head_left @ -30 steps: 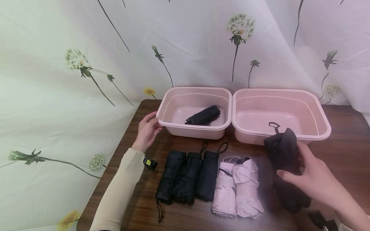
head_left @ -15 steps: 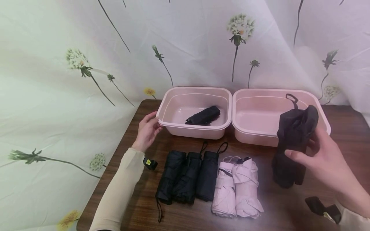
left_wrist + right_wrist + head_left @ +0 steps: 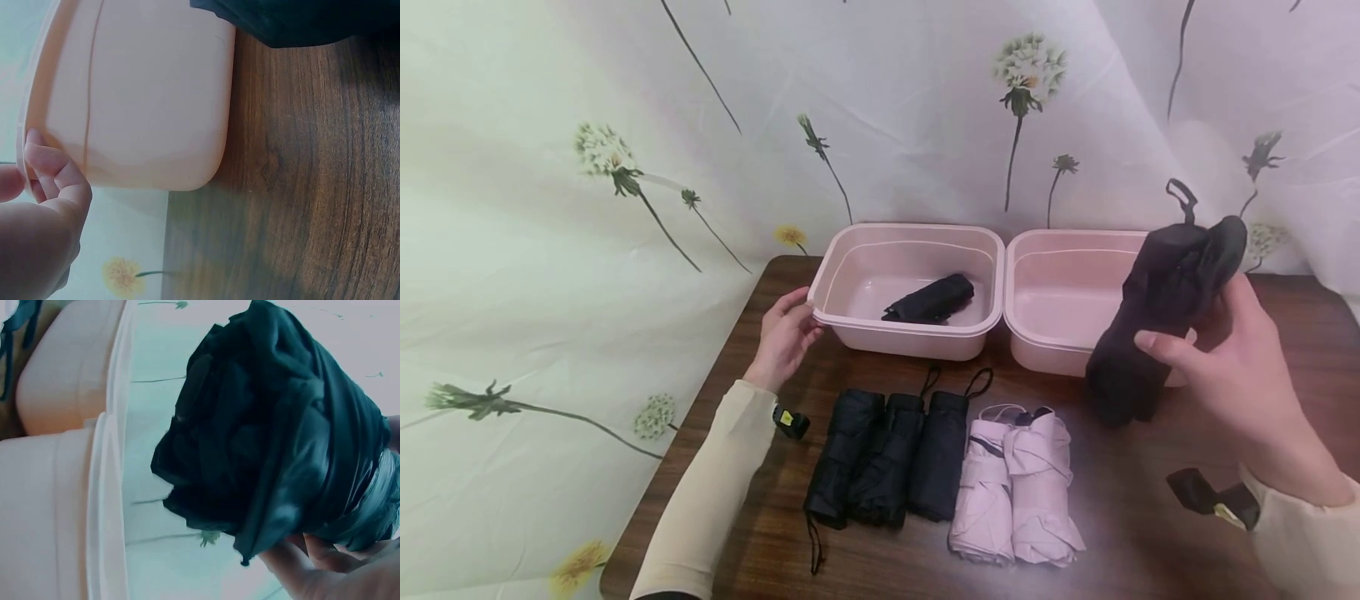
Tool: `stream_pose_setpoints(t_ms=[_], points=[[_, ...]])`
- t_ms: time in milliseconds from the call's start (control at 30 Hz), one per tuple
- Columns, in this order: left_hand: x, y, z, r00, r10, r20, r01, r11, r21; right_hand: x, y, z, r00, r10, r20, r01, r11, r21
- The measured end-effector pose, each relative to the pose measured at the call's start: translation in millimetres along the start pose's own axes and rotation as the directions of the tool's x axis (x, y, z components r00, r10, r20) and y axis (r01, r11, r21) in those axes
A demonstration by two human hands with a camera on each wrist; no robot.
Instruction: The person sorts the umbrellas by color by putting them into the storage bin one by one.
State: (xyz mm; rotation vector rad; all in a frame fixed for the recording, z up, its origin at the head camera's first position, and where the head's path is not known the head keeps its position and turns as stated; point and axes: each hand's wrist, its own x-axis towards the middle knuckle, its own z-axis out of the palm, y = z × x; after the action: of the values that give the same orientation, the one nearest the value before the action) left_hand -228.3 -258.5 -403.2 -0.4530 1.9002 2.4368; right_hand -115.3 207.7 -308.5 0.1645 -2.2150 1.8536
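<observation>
Right hand (image 3: 1243, 379) and its black umbrella (image 3: 1157, 287) higher

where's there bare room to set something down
Bare tabletop lies between the pink umbrellas and the right wrist's device. The left bin has bare floor left of its black umbrella; the right bin shows bare floor, the held umbrella hiding the rest. Crowded: the row of three black umbrellas beside the pink ones.

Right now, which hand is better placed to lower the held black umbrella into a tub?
Probably the right hand: it grips the black umbrella, which overlaps the right tub in the head view. The left hand pinches the far-side rim of the left tub.
</observation>
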Motion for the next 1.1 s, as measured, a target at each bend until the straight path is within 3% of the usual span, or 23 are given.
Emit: stream_pose_setpoints(t_ms=[133, 333, 533, 767, 1100], points=[[1.2, 0.0, 1.0, 1.000, -0.002, 0.004, 0.002, 1.000, -0.013, 11.2, -4, 6, 1.000, 0.027, -0.008, -0.026, 0.994, 0.110], [2.6, 0.1, 2.2, 1.000, 0.001, 0.004, -0.001, 1.000, -0.019, 26.1, -11, 13, 0.997, 0.081, -0.020, -0.078, 0.987, 0.138], [1.6, 0.8, 1.6, 1.000, 0.002, 0.019, -0.002, 1.000, -0.009, 43.2, -14, 25, 0.997, 0.080, 0.001, -0.079, 0.972, 0.222], [0.6, 0.9, 1.5, 1.000, 0.007, 0.013, -0.007, 1.000, -0.005, 60.1, -10, 48, 0.992, 0.112, 0.060, -0.126, 0.918, 0.376], [3.6, -1.6, 0.3, 1.000, 0.006, 0.002, -0.006, 0.999, -0.035, 84.1, -1, 88, 0.993, 0.113, 0.018, -0.109, 0.881, 0.460]])
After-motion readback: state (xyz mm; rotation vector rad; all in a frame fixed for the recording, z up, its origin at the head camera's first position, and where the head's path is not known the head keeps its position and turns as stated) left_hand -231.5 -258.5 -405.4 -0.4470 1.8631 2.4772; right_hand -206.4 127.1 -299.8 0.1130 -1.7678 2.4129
